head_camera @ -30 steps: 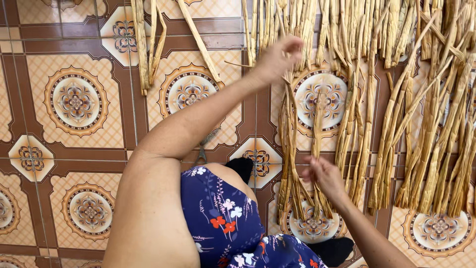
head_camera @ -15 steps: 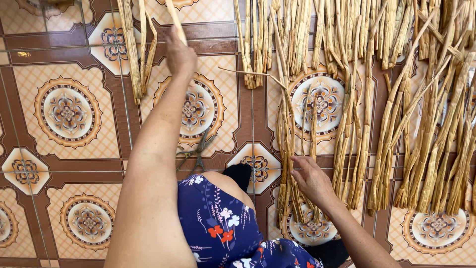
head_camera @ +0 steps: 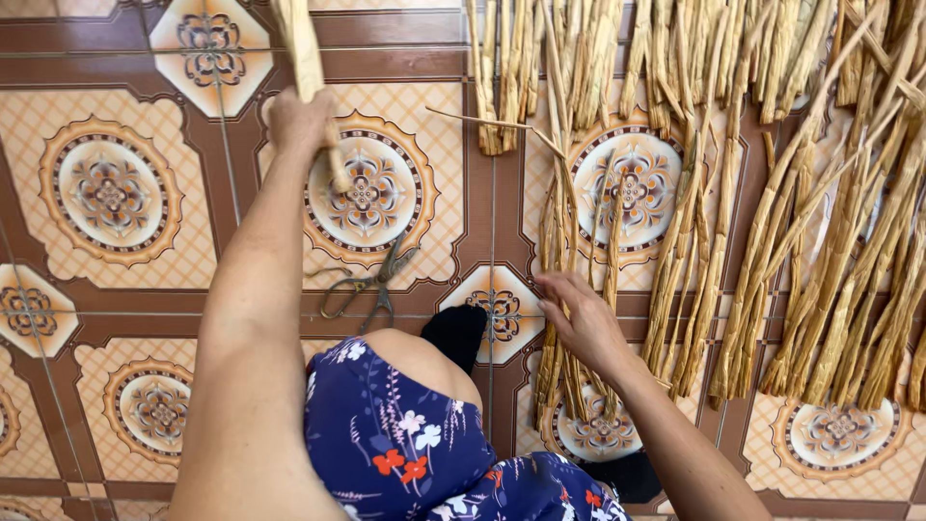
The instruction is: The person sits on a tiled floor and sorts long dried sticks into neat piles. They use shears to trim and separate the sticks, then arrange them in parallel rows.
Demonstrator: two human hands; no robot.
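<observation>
Left hand: the left hand (head_camera: 301, 121) is stretched out well ahead of the knee, fingers clenched around a pale tan dried plant stalk (head_camera: 307, 68); the stalk runs from the fist up past the top edge of the view, a short end sticking out below the fist.
Right hand: the right hand (head_camera: 584, 323) lies palm down on a thin bundle of straw-coloured dried stalks (head_camera: 564, 241) just right of the knee, fingers spread and pressing on it; whether they curl around any stalk cannot be told.
Bundle: lies lengthwise on the floor, its far end reaching toward the stalk rows above.
Scissors: a pair of dull metal scissors (head_camera: 371, 280) lies on the floor just beyond the knee, between the two hands, touched by neither.
Stalk rows: many more yellow-brown dried stalks (head_camera: 820, 241) lie side by side to the right of the scissors, across the upper right of the view.
Floor: brown and cream patterned tile floor (head_camera: 111, 193), bare to the left of the scissors.
Person: seated, in a dark blue flowered garment (head_camera: 405, 453) over the knee.
</observation>
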